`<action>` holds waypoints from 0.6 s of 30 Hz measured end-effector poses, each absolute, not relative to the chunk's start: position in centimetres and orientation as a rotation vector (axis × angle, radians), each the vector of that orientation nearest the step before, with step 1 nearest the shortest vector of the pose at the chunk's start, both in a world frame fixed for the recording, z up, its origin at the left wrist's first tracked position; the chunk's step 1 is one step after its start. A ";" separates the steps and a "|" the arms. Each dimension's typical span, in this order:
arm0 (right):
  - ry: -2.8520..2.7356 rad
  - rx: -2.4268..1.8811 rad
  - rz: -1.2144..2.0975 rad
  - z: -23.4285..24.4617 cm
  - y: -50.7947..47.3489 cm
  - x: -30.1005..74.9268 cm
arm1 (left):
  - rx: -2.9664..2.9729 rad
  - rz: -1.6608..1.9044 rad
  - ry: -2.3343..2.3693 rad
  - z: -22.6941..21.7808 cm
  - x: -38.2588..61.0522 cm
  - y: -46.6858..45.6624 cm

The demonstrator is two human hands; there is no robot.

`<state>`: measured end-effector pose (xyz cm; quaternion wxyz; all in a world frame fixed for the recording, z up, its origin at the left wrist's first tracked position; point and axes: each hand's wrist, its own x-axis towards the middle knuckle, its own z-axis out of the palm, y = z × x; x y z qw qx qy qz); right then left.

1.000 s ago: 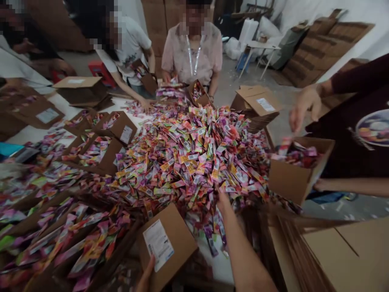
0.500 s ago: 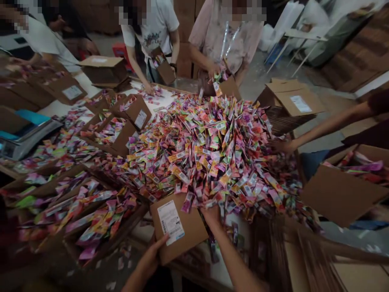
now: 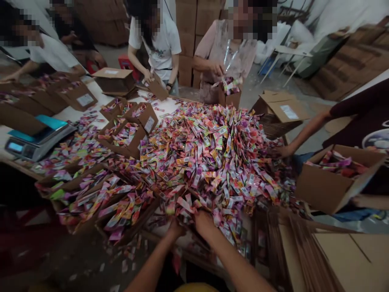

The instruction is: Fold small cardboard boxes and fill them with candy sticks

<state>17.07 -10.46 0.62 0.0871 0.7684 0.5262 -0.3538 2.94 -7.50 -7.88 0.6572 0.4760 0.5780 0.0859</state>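
A big heap of colourful sachets covers the middle of the white table. Both my hands are at its near edge, close together. My left hand is curled with the knuckles up, its fingertips buried under sachets, so what it grips is hidden. My right hand closes over a bunch of sachets at the heap's rim. The labelled cardboard box from the earlier frames is not plainly visible; sachets cover that spot.
Open cardboard boxes of sachets lie at my left, and a scale further left. Flat cardboard is stacked at right. A person's arm reaches into the heap beside a filled box. Other people stand at the far side.
My left hand has moved up from the labelled box's lower edge to the heap's rim. The box is now out of sight under sachets. My right hand drew slightly nearer.
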 end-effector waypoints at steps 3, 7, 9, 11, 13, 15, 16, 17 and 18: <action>1.576 2.212 -1.121 1.0 -10.3 17.2 | 1.077 0.340 1.181 -6.9 0.7 -7.0; 1.836 2.281 -1.136 5.2 -10.9 19.1 | 1.230 0.588 1.081 -6.0 -0.3 -5.9; 1.967 2.435 -1.239 7.0 -11.1 21.4 | 1.321 0.584 1.131 -5.5 0.4 -5.2; 1.896 2.724 -1.332 7.2 -11.2 25.1 | 1.372 0.561 1.158 -4.8 1.4 -4.5; 1.528 3.135 -1.145 5.6 -11.1 29.8 | 1.382 0.541 1.183 -4.1 2.4 -3.9; 0.967 3.404 -0.811 2.6 -10.7 34.3 | 1.408 0.517 1.226 -3.7 3.0 -3.5; 0.714 3.441 -0.730 0.8 -10.3 36.2 | 1.433 0.504 1.252 -3.6 3.1 -3.4; 0.490 3.439 -0.718 -1.1 -9.6 37.6 | 1.461 0.491 1.275 -3.6 3.2 -3.4; 0.309 3.425 -0.733 -3.0 -8.7 38.5 | 1.483 0.473 1.286 -3.7 3.3 -3.4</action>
